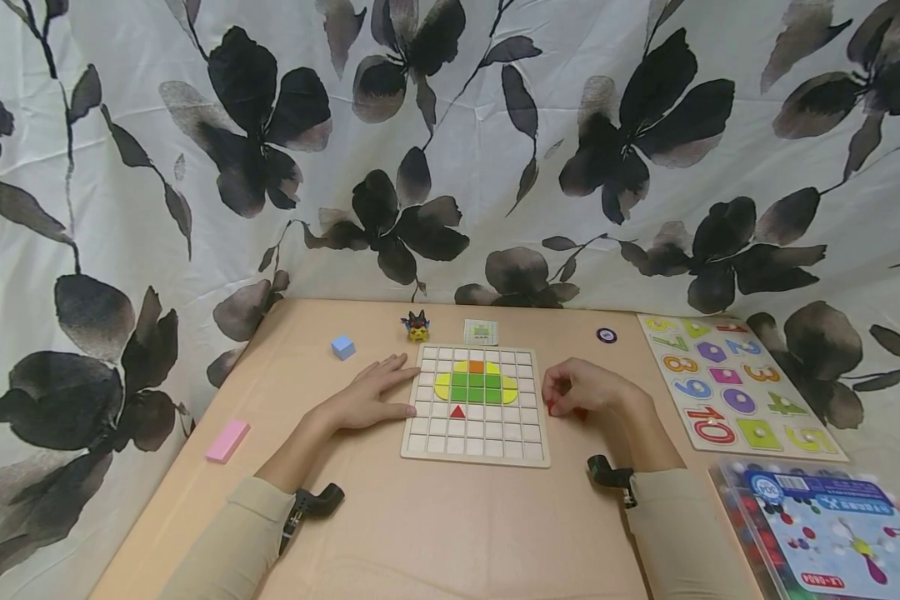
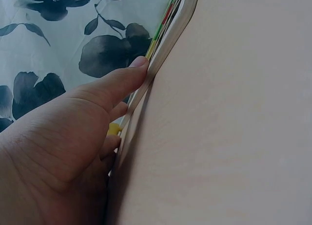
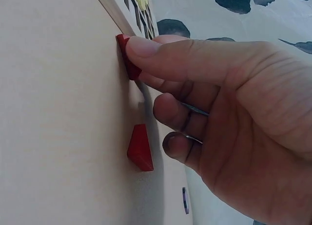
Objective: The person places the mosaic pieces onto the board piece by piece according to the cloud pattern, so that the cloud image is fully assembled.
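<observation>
A white gridded wooden board lies mid-table. On it sit green square blocks flanked by yellow rounded pieces, an orange block above and a small red triangle below. My left hand lies with fingers extended, its thumb and fingertips at the board's left edge. Beside the right edge, my right hand pinches a red triangular block between thumb and index finger, close over the table. A second red triangular block lies on the table near the curled fingers.
Behind the board are a small patterned card, a yellow-and-black figurine and a blue cube. A pink block lies far left. At right are a dark disc, a number board and a plastic case.
</observation>
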`<state>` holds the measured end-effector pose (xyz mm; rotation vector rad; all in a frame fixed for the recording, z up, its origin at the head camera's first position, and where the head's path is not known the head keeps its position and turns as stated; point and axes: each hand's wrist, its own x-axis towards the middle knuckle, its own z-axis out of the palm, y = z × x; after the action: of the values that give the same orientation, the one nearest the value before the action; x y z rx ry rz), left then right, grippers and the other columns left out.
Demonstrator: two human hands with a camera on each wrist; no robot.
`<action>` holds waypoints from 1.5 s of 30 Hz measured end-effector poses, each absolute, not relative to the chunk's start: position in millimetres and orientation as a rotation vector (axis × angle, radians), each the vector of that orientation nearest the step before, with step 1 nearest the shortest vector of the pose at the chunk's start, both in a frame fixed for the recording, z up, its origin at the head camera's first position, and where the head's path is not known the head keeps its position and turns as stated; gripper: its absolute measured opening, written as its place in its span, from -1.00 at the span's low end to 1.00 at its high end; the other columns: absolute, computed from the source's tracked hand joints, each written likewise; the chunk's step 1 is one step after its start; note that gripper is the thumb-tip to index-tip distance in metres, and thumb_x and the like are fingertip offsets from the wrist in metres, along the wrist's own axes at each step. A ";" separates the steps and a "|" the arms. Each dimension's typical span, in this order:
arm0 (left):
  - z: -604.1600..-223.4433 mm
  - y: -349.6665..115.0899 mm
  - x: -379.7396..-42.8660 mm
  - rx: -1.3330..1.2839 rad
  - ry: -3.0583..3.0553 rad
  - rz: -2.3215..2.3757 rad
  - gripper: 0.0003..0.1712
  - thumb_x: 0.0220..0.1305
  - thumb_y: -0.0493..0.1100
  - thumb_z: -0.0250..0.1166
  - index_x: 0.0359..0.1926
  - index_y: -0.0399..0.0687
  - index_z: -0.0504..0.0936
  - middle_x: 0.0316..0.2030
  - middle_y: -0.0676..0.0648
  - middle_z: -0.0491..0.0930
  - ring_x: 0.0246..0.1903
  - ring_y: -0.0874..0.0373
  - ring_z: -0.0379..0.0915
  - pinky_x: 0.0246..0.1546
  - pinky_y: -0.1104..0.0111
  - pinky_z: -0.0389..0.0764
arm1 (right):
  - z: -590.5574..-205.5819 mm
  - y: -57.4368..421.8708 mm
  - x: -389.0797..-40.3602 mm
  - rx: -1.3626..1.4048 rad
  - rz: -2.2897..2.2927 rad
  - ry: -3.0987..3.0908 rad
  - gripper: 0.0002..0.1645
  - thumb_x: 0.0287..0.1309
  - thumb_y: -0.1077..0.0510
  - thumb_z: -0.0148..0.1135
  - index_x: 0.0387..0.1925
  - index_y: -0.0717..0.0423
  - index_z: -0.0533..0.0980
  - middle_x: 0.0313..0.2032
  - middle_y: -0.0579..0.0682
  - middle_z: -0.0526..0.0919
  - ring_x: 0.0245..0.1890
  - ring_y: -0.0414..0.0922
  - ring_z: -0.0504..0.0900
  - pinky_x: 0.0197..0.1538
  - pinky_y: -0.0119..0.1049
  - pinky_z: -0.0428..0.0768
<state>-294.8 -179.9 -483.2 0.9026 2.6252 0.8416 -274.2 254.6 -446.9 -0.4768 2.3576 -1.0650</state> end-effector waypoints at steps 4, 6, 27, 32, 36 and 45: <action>-483.9 -179.9 -295.2 0.909 2.630 0.837 -0.08 0.34 0.34 0.33 0.59 0.16 0.29 0.66 -0.22 -0.06 0.66 -0.22 -0.27 0.64 -0.17 -0.25 | -446.4 254.9 -274.3 -0.481 -1.078 2.357 -0.86 0.15 0.36 0.45 -0.29 0.22 0.61 -0.43 0.02 0.65 -0.59 -0.06 0.46 -0.55 -0.34 0.42; -484.2 -179.9 -295.4 0.913 2.634 0.833 -0.08 0.34 0.34 0.33 0.59 0.15 0.29 0.66 -0.22 -0.06 0.66 -0.22 -0.27 0.64 -0.17 -0.25 | -445.4 255.5 -273.9 -0.470 -1.091 2.350 -0.87 0.16 0.37 0.43 -0.28 0.23 0.61 -0.43 0.02 0.66 -0.60 -0.08 0.45 -0.56 -0.33 0.43; -483.8 -179.8 -296.2 0.926 2.634 0.831 -0.08 0.35 0.31 0.34 0.59 0.10 0.30 0.66 -0.22 -0.05 0.66 -0.22 -0.25 0.64 -0.15 -0.25 | -427.6 251.6 -274.2 -0.513 -1.322 2.645 -0.83 0.22 0.37 0.38 -0.27 0.04 0.67 -0.27 0.05 0.75 -0.24 0.00 0.61 -0.11 -0.30 0.60; -484.0 -180.0 -296.1 0.920 2.635 0.826 -0.07 0.34 0.33 0.34 0.59 0.12 0.30 0.66 -0.22 -0.05 0.66 -0.22 -0.25 0.64 -0.16 -0.25 | -424.9 238.4 -275.1 -0.578 -1.435 2.599 -0.92 0.24 0.33 0.41 -0.25 0.14 0.68 -0.25 0.07 0.78 -0.26 -0.01 0.65 -0.18 -0.39 0.63; -484.7 -180.1 -296.0 0.920 2.637 0.818 -0.07 0.33 0.33 0.34 0.59 0.13 0.29 0.66 -0.22 -0.05 0.66 -0.23 -0.25 0.64 -0.16 -0.25 | -423.9 225.6 -274.7 -0.591 -1.480 2.591 -0.94 0.26 0.33 0.40 -0.24 0.17 0.68 -0.26 0.03 0.79 -0.27 -0.03 0.69 -0.19 -0.40 0.64; -483.1 -180.1 -294.9 0.927 2.636 0.815 -0.07 0.34 0.33 0.34 0.59 0.12 0.29 0.66 -0.23 -0.06 0.66 -0.22 -0.25 0.64 -0.15 -0.26 | -424.1 197.0 -271.3 -0.608 -1.470 2.611 -0.89 0.27 0.33 0.41 -0.23 0.09 0.69 -0.25 0.01 0.77 -0.26 -0.03 0.65 -0.16 -0.44 0.66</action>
<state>-294.9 -180.1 -483.1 0.9266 2.6363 0.8146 -271.3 197.0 -424.1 -0.6075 2.6114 -1.4698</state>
